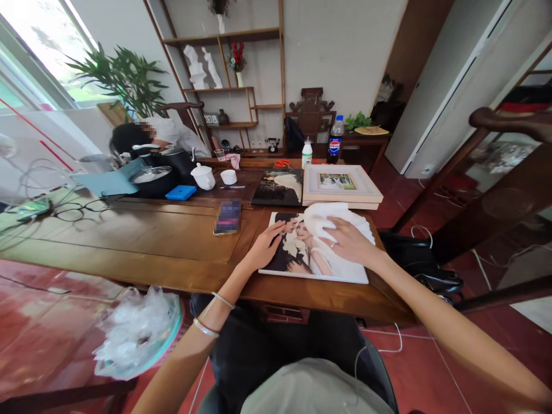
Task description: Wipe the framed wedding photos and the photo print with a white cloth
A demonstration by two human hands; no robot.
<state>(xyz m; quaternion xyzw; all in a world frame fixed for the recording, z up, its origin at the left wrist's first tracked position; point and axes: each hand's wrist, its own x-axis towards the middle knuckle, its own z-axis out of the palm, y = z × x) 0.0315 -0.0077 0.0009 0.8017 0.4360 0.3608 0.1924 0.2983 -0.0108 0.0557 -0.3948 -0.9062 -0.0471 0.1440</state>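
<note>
A large printed photo panel (297, 256) of a couple lies flat near the front edge of the wooden table (164, 236). My left hand (264, 246) rests on the panel's left edge with its fingers stretched flat. My right hand (347, 240) presses down on a white cloth (334, 221) that lies bunched over the panel's upper right part; the fingers are curled onto the cloth. A ring shows on one finger.
Behind the panel lie a dark photo print (278, 187) and a white-framed picture (340, 184). A phone (227, 217), a white teapot (203, 176), a glue bottle (306, 153), a cola bottle (334, 141) and scissors (282, 163) stand about. Another person (146, 135) sits far left. A bin (138, 333) stands at my left.
</note>
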